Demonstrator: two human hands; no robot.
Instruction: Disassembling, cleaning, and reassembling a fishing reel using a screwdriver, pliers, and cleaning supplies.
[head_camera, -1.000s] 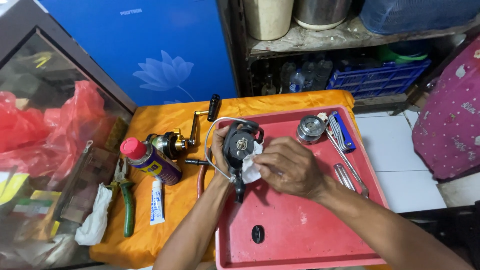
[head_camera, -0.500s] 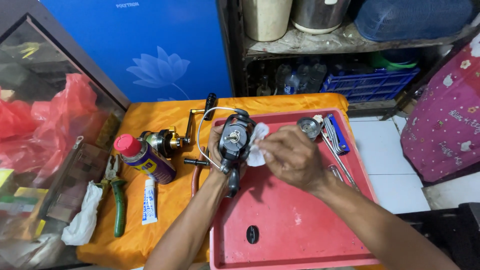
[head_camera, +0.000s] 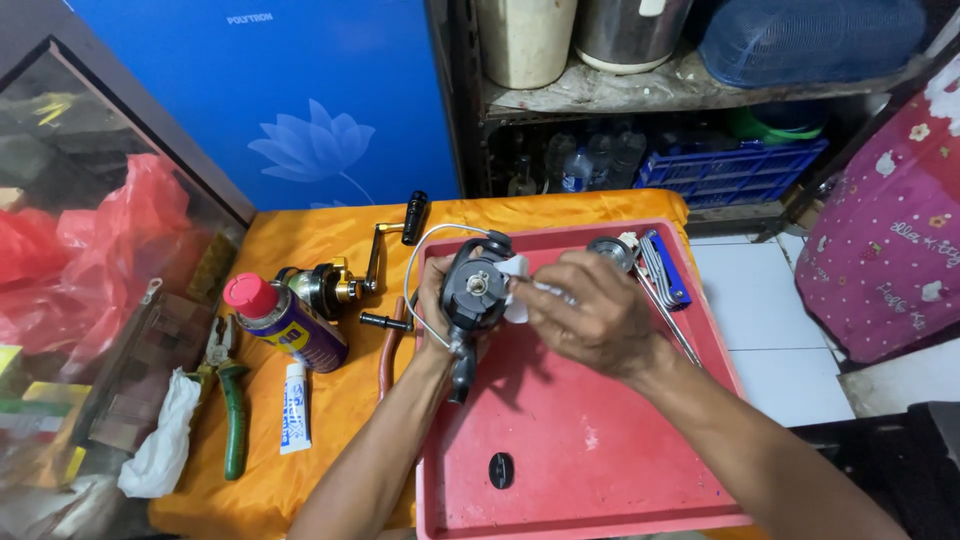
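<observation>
Red tray: near half bare save one small black cap; far right corner blocked by spool and metal tools. Orange cloth left of tray: crowded by spray can, second reel, pliers, tube, white rag

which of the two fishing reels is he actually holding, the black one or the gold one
The black reel, gripped in the left hand above the red tray. The gold reel lies untouched on the orange cloth.

Blue cabinet, cluttered shelf, white tiled floor
</observation>
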